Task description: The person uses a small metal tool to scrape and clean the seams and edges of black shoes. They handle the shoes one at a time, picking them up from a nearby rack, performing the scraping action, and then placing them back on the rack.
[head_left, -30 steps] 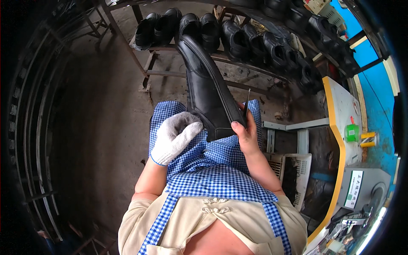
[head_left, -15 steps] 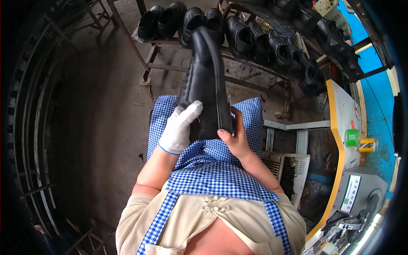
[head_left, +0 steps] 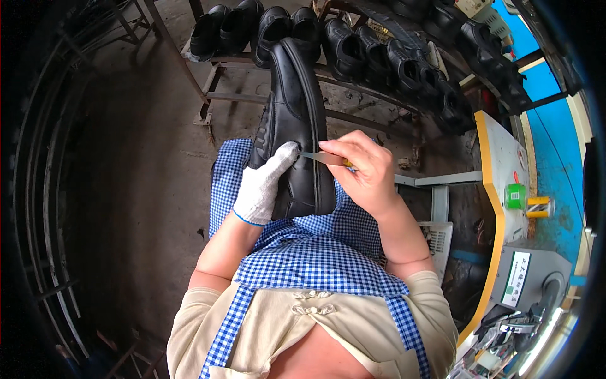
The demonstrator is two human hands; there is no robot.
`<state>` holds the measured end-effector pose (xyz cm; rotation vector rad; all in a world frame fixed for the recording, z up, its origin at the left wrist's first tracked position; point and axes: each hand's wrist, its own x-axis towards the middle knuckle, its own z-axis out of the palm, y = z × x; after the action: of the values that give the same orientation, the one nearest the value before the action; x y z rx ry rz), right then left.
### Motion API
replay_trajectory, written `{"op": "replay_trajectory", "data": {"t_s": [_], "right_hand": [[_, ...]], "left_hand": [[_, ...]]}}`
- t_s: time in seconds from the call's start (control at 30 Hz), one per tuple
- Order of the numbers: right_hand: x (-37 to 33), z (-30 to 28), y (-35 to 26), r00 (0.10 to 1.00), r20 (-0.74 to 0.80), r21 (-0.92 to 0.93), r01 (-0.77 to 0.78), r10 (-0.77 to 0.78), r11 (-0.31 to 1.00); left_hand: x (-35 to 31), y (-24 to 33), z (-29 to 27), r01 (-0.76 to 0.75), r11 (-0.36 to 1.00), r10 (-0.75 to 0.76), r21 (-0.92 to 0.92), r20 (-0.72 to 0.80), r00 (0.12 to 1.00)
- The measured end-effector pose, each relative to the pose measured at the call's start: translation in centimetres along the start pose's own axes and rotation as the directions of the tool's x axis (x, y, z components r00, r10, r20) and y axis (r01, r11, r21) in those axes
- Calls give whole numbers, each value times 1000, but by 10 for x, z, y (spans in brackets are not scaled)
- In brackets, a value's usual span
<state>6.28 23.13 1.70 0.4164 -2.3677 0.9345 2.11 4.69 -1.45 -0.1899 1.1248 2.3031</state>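
Observation:
A black leather shoe (head_left: 295,120) is held on its side above my lap, toe pointing away, with its sole edge to the right. My left hand (head_left: 262,189), in a white knitted glove, is closed around the upper with the thumb on the shoe's side. My bare right hand (head_left: 366,170) is closed on a slim, pointed metal tool (head_left: 325,158) that has a bit of yellow near the fingers. The tool's tip lies at the shoe's side wall beside my gloved thumb; whether it touches the leather is hard to see.
Several black shoes (head_left: 344,50) line a metal rack (head_left: 246,98) ahead, continuing to the right. At right stands a yellow-edged table (head_left: 489,189) with a green container (head_left: 515,196), a yellow roll (head_left: 540,207) and a grey machine (head_left: 536,278). A pale crate (head_left: 440,243) sits beneath it.
My right hand has left the shoe's heel end and moved up beside the sole, now with the pointed tool showing. The shoe has turned slightly, showing more of its lacing side.

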Motion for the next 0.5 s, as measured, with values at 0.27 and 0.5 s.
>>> {"op": "replay_trajectory", "data": {"t_s": [0.27, 0.5], "right_hand": [[14, 0, -10, 971, 183, -332, 209, -155, 920], [9, 6, -19, 979, 190, -428, 144, -67, 892]], "left_hand": [[-1, -19, -16, -347, 867, 349, 358, 63, 935], [-4, -28, -16, -557, 739, 507, 379, 232, 830]]}}
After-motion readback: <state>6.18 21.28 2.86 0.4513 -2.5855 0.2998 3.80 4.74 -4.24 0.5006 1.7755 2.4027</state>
